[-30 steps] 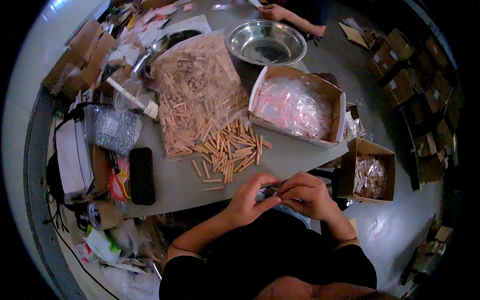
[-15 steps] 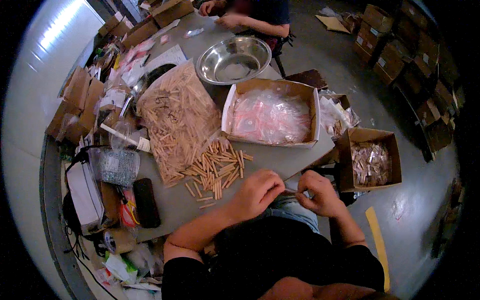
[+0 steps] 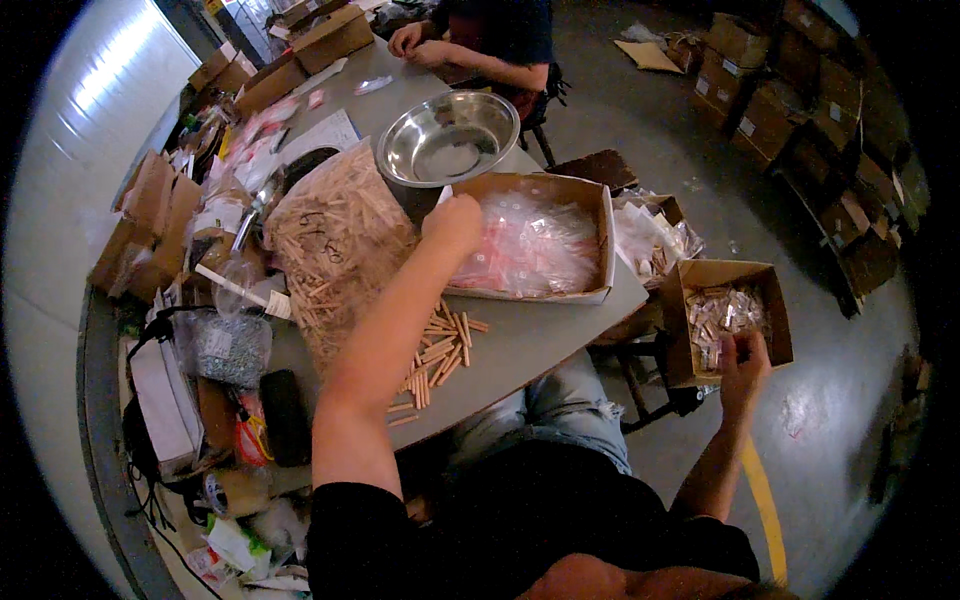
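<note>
My left hand (image 3: 455, 226) reaches over the left rim of a white-sided carton (image 3: 606, 240), which holds a heap of clear plastic bags (image 3: 540, 238) with reddish strips. Its fingers point down by the bags and are mostly hidden by the hand itself. Off to the right, my right hand (image 3: 744, 366) is at the near edge of a brown cardboard box (image 3: 783, 320) of small filled packets (image 3: 728, 308). The fingers there are bent together; whatever is between them is too small to make out. Beneath my left forearm lie loose short wooden sticks (image 3: 440, 352).
A large clear bag of wooden sticks (image 3: 335, 235) lies left of the carton, with a steel basin (image 3: 448, 135) behind. Another person's hands (image 3: 420, 45) work at the table's far end. Clutter lines the left edge, including a black case (image 3: 285, 418). Boxes (image 3: 770, 120) are stacked at far right.
My hands have parted from in front of my lap, where they held something small together. The left went forward to the carton of bags, the right outward to the packet box.
</note>
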`<action>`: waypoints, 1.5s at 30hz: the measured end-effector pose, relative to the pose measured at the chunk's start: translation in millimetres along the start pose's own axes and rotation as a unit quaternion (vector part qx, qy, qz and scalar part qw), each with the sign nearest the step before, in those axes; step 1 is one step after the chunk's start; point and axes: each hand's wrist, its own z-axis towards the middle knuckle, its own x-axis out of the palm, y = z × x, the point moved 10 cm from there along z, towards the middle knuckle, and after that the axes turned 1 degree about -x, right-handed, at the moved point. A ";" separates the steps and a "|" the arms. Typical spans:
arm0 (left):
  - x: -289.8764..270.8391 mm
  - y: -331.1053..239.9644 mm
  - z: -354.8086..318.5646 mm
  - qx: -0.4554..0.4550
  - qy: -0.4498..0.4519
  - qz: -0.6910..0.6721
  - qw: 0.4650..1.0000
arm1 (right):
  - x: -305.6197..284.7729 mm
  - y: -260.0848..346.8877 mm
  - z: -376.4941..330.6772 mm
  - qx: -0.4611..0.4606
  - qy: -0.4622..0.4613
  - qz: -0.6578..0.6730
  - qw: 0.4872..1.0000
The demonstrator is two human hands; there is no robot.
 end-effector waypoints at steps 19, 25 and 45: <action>-32.8 78.1 -137.6 -0.011 -0.098 -0.609 0.787 | 215.1 211.2 -100.1 -0.322 0.398 0.094 0.854; 12.1 101.9 -215.2 0.010 -0.133 -0.644 0.753 | 251.3 269.2 -115.3 -0.424 0.371 0.089 0.821; 103.4 -7.6 -289.7 0.055 0.166 -0.811 0.558 | 231.4 231.3 -100.8 -0.263 0.294 -0.012 0.919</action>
